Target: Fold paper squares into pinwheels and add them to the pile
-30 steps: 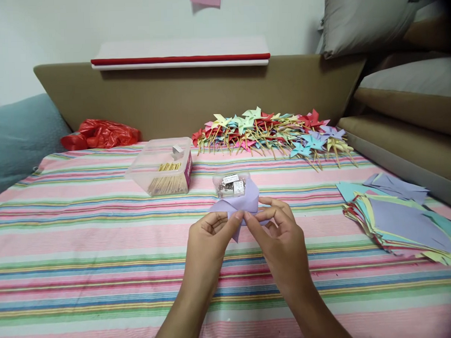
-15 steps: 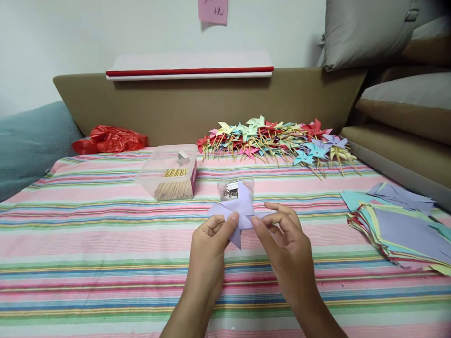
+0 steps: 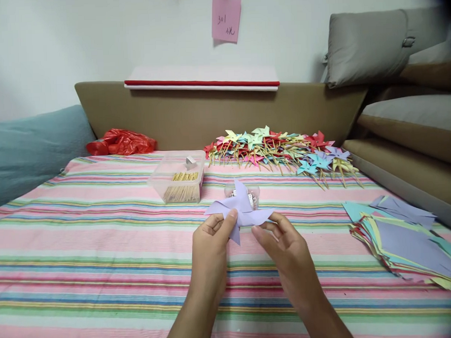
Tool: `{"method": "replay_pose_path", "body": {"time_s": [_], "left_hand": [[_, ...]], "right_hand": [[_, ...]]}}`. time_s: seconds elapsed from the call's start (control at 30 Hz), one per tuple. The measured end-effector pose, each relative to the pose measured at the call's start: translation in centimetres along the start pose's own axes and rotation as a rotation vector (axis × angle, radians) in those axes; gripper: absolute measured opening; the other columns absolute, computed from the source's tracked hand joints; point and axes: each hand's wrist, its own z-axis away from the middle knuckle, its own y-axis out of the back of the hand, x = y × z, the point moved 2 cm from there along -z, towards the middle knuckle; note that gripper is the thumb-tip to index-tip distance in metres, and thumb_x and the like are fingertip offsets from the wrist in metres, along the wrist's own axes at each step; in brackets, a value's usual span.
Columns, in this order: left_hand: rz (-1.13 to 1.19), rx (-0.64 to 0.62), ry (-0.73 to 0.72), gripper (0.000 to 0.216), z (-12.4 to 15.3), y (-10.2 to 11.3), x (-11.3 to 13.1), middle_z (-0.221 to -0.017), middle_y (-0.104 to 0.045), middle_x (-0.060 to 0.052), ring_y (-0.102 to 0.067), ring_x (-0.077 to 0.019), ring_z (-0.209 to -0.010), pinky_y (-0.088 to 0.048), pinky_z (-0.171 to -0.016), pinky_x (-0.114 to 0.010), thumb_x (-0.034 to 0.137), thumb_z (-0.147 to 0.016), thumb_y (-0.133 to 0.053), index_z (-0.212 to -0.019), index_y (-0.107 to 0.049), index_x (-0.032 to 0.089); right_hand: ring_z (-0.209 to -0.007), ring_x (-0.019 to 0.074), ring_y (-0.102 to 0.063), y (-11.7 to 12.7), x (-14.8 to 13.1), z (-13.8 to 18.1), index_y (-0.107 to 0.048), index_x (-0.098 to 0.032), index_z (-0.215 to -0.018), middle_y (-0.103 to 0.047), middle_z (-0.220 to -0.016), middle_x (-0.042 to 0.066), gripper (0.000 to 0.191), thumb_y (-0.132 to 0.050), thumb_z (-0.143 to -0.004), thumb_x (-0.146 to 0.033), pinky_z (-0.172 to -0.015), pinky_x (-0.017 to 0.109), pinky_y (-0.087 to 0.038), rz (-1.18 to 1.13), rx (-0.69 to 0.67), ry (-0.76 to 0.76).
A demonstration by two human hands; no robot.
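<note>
My left hand point(image 3: 209, 246) pinches a lilac paper pinwheel point(image 3: 241, 210) at its centre, thumb on top. My right hand point(image 3: 287, 248) is just right of it with its fingers curled and apart, the index tip close under the pinwheel's right blade. Directly behind the pinwheel sits a small clear tub of metal pins point(image 3: 253, 193), mostly hidden by the paper.
A clear box of wooden sticks point(image 3: 179, 183) stands left of centre on the striped bedsheet point(image 3: 84, 253). A heap of finished pinwheels point(image 3: 280, 147) lies at the back. Stacked coloured paper point(image 3: 409, 236) lies at the right, a red plastic bag point(image 3: 121, 141) at the back left.
The view has tilted up a little. My right hand has let go of the pinwheel's centre and drawn slightly back, and the left hand alone keeps the pinch.
</note>
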Motion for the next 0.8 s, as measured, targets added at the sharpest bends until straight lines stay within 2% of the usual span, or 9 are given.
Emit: {"method": "replay_pose_path", "body": {"time_s": [0.1,0.17,0.23,0.27,0.37,0.53,0.6,0.7,0.8], "left_hand": [[-0.099,-0.011,-0.06,0.031,1.2,-0.4,0.9,-0.059,-0.052,0.005,-0.047,-0.0099,-0.06,-0.038,-0.058,-0.021,0.032,-0.072,-0.083,-0.06,-0.059,0.016],[-0.147,-0.014,-0.092,0.032,1.9,-0.5,1.4,-0.06,-0.053,0.005,-0.047,-0.0104,-0.06,-0.036,-0.057,-0.022,0.034,-0.073,-0.082,-0.061,-0.058,0.017],[-0.175,-0.029,-0.119,0.03,2.5,-0.5,1.9,-0.06,-0.055,0.004,-0.048,-0.0113,-0.061,-0.036,-0.058,-0.022,0.035,-0.072,-0.082,-0.062,-0.06,0.017],[-0.183,-0.04,-0.134,0.029,2.7,-0.4,2.0,-0.061,-0.056,0.004,-0.05,-0.012,-0.062,-0.037,-0.058,-0.022,0.035,-0.072,-0.082,-0.063,-0.061,0.017],[-0.199,-0.079,-0.175,0.029,3.5,-0.4,2.5,-0.062,-0.059,0.003,-0.054,-0.0135,-0.064,-0.04,-0.061,-0.023,0.036,-0.072,-0.082,-0.063,-0.063,0.018],[-0.229,-0.13,-0.218,0.027,4.8,-0.2,3.2,-0.06,-0.058,0.003,-0.053,-0.0125,-0.06,-0.04,-0.058,-0.022,0.036,-0.072,-0.082,-0.064,-0.066,0.017],[-0.202,-0.116,-0.227,0.027,4.9,0.1,3.6,-0.059,-0.058,0.003,-0.052,-0.0122,-0.059,-0.039,-0.057,-0.022,0.036,-0.071,-0.084,-0.063,-0.067,0.016],[-0.124,-0.048,-0.253,0.028,4.2,1.1,5.1,-0.063,-0.062,0.001,-0.054,-0.0127,-0.063,-0.041,-0.061,-0.022,0.037,-0.068,-0.086,-0.064,-0.069,0.015],[-0.076,0.016,-0.298,0.028,3.0,2.5,7.5,-0.068,-0.065,0.0,-0.055,-0.0131,-0.068,-0.041,-0.063,-0.022,0.037,-0.066,-0.087,-0.071,-0.073,0.015]], "right_hand": [[-0.113,0.0261,-0.058,-0.1,-1.3,1.1,-0.054,-0.029,-0.118,-0.055,-0.127,0.008,0.053,-0.081,-0.072,-0.035,-0.092,0.047,-0.052,0.185,0.111,0.357],[-0.123,0.0294,-0.05,0.1,-2.1,1.8,-0.065,-0.029,-0.106,-0.045,-0.138,0.009,0.036,-0.08,-0.073,-0.034,-0.1,0.053,-0.047,0.388,0.113,0.501],[-0.127,0.0323,-0.047,0.4,-2.5,2.2,-0.073,-0.028,-0.093,-0.043,-0.142,0.008,0.019,-0.077,-0.077,-0.038,-0.105,0.058,-0.041,0.495,0.073,0.461],[-0.128,0.0329,-0.047,0.6,-2.6,2.3,-0.074,-0.028,-0.09,-0.043,-0.144,0.008,0.017,-0.076,-0.078,-0.04,-0.107,0.06,-0.039,0.495,0.056,0.415],[-0.134,0.0335,-0.044,0.7,-2.8,2.6,-0.076,-0.028,-0.089,-0.044,-0.145,0.008,0.017,-0.074,-0.08,-0.043,-0.109,0.058,-0.04,0.396,-0.013,0.309],[-0.137,0.0313,-0.043,-0.1,-3.6,3.6,-0.074,-0.026,-0.086,-0.043,-0.146,0.009,0.015,-0.07,-0.084,-0.04,-0.104,0.05,-0.047,0.321,-0.116,0.251],[-0.136,0.0296,-0.044,-0.1,-4.7,4.1,-0.07,-0.025,-0.085,-0.046,-0.143,0.009,0.015,-0.07,-0.084,-0.04,-0.104,0.048,-0.047,0.272,-0.087,0.29],[-0.131,0.0267,-0.049,1.2,-6.5,4.1,-0.064,-0.026,-0.094,-0.052,-0.137,0.008,0.019,-0.068,-0.085,-0.042,-0.101,0.044,-0.048,0.182,0.05,0.374],[-0.123,0.0248,-0.055,3.2,-7.5,2.2,-0.06,-0.025,-0.102,-0.061,-0.123,0.008,0.024,-0.056,-0.093,-0.047,-0.096,0.041,-0.049,0.31,0.141,0.412]]}}
